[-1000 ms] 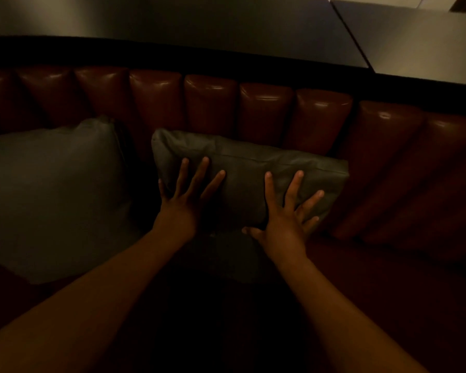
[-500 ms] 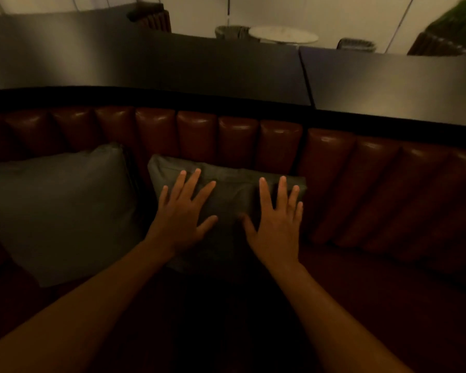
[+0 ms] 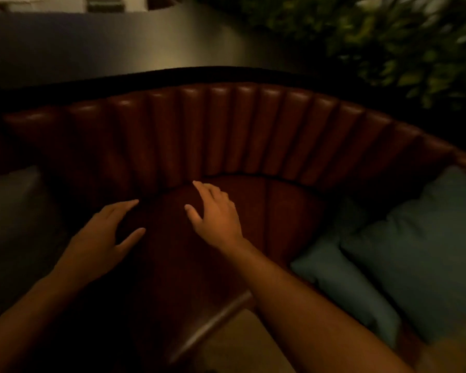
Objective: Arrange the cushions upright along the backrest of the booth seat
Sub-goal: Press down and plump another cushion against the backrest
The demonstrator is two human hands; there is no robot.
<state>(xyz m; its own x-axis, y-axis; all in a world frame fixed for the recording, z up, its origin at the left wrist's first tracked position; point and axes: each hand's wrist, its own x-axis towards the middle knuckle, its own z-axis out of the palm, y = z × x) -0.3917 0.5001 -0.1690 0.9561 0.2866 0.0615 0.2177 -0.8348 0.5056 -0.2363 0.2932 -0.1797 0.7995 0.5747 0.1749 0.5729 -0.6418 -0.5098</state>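
Note:
The curved, ribbed brown leather backrest point(image 3: 226, 130) of the booth seat point(image 3: 253, 211) fills the middle of the dim view. My left hand point(image 3: 102, 240) and my right hand point(image 3: 215, 211) hover over the bare seat with fingers relaxed, holding nothing. A dark grey cushion point(image 3: 14, 224) stands at the left edge, partly cut off. Two teal cushions lie on the seat at the right: a large one point(image 3: 425, 254) and a smaller one point(image 3: 342, 286) in front of it, overlapping. Neither hand touches any cushion.
A dark ledge point(image 3: 119, 55) runs behind the backrest, with blurred green plants point(image 3: 388, 36) at the upper right. The seat's front edge has a metal trim point(image 3: 215, 321), and pale floor point(image 3: 240, 351) shows below it.
Both hands have left the grey cushion they were pressing against the backrest. The view has swung right to the booth's curved corner, bringing the teal cushions into sight.

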